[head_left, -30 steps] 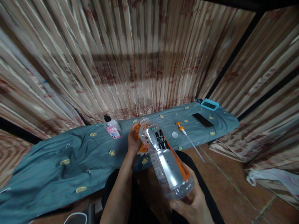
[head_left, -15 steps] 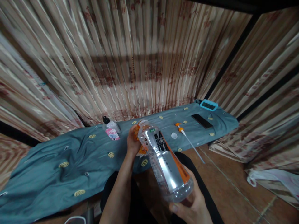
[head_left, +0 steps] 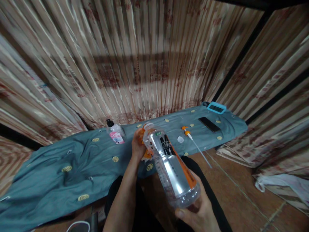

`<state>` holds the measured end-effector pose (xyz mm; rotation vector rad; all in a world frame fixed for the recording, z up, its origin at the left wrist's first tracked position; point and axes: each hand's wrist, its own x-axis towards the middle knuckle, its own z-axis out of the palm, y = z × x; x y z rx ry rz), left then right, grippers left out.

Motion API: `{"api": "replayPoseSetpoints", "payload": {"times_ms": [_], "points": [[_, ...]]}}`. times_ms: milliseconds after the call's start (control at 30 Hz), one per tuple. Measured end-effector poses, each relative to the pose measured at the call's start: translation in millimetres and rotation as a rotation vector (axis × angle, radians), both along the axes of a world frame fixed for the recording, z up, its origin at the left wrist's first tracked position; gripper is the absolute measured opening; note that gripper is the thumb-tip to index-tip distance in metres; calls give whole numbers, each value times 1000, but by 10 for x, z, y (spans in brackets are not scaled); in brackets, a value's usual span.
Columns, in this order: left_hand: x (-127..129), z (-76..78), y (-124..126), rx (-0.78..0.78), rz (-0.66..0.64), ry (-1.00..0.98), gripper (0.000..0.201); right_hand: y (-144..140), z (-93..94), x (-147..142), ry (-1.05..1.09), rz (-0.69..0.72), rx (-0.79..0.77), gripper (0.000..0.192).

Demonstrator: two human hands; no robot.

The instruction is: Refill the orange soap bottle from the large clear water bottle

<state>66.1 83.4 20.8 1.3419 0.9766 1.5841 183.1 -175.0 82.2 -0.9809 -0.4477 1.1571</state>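
Observation:
In my right hand is a large clear plastic bottle with a silver and orange label, gripped near its base. The bottle is tilted, its neck pointing up and away to the left; I cannot make out any liquid in it. My left hand is closed around an orange container, mostly hidden behind the bottle's neck. The uncapped mouth of the clear bottle is beside that container; whether they touch is unclear. To the right, a pump dispenser with an orange head and a long tube lies beside a small white disc.
Teal patterned cloth covers the long surface ahead. A clear bottle with a black cap and pink label stands on the left. On the right lie a dark phone and a blue-framed device. Curtains hang behind.
Almost nothing differs. The view has shifted very slightly, and both hands keep their hold on the bottle and the orange container.

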Motion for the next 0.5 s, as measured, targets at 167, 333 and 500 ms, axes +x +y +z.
{"api": "replayPoseSetpoints", "payload": {"times_ms": [167,333,500], "points": [[19,45,-23,17,10,-3,47,-7,-23,-2,26,-11,20,94],[12,40,-23,24,10,26,47,-5,-15,-8,40,-4,16,95],[9,-7,2,39,25,25,48,-4,-56,9,-6,-8,37,96]]}}
